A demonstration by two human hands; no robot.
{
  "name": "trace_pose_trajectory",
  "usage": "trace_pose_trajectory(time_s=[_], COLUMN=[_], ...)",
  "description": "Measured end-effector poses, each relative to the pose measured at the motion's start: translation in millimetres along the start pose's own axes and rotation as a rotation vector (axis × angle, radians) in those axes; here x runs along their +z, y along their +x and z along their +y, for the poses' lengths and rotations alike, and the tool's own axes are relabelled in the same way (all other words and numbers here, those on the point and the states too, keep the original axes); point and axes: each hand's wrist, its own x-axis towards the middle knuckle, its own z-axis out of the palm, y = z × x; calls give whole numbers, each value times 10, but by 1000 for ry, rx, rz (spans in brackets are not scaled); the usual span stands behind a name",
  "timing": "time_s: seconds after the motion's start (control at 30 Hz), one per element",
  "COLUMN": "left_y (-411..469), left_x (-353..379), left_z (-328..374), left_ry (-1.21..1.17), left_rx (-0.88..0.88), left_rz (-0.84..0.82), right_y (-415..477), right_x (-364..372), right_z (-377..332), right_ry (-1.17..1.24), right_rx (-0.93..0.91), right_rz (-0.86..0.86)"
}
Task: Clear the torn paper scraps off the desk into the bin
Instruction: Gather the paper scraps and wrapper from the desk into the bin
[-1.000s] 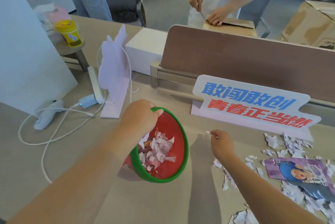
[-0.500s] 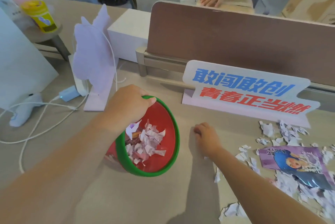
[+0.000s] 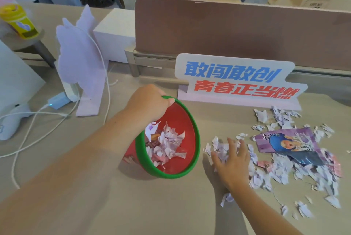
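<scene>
A small red bin (image 3: pixel 187 136) with a green rim sits tilted on the desk, its mouth turned toward the right, with several torn scraps inside. My left hand (image 3: pixel 149 104) grips the top of its rim. Just right of the bin, my right hand (image 3: pixel 232 160) lies flat with spread fingers on a heap of white torn paper scraps (image 3: pixel 281 172). More scraps spread over the desk to the right, around a larger torn purple printed piece (image 3: pixel 288 142).
A blue-and-red lettered sign (image 3: pixel 235 80) stands behind the scraps, before a brown divider (image 3: pixel 237 31). A pale purple stand (image 3: pixel 81 60), white cables (image 3: pixel 38 120) and a white device lie left. Another person's hands work at a cardboard box beyond the divider.
My right hand moved right, away from the bin, and opened flat onto the scrap heap. My left hand kept its hold on the bin's rim; the view shifted closer.
</scene>
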Motion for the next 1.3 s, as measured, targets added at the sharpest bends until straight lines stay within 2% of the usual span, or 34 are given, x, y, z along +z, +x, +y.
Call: trace_pose_trajectory(time_s=[0.2, 0.3, 0.4, 0.53, 0.63, 0.73, 0.83, 0.93, 1.0, 1.07, 1.13, 1.3], left_y=[2, 8, 36, 54, 58, 70, 75, 83, 62, 27, -27, -182], left_x=[29, 30, 16, 5, -4, -12, -5, 6, 35, 73, 103, 99], left_z=[33, 18, -18, -47, -56, -62, -56, -10, 43, 77, 96, 82], left_ry=[14, 11, -5, -12, -31, -43, -51, -43, -26, -9, 4, 17], left_rx=[-8, -10, -27, -42, -41, -44, -40, -45, -44, -34, -13, 14], left_rz=[4, 0, 4, 1, 0, -4, -12, -6, -3, 0, 5, 29], right_y=[163, 206, 249, 475, 575, 615, 566, 266, 30, -111, -198, -358], right_x=[269, 350, 377, 384, 226, 81, -176, -476, -548, -437, -273, -106], right_z=[-290, -296, -301, -150, -177, -357, -640, -1156, -1495, -1694, -1760, -1566], right_ry=[-221, -289, -148, -384, -336, -195, 195, 528, 663, 759, 775, 467], right_rx=[29, -33, -122, -302, -288, -116, 85, -32, -115, -149, -178, -352], right_rz=[-117, -13, 65, -125, -189, -233, -103, 88, 87, 7, -92, -261])
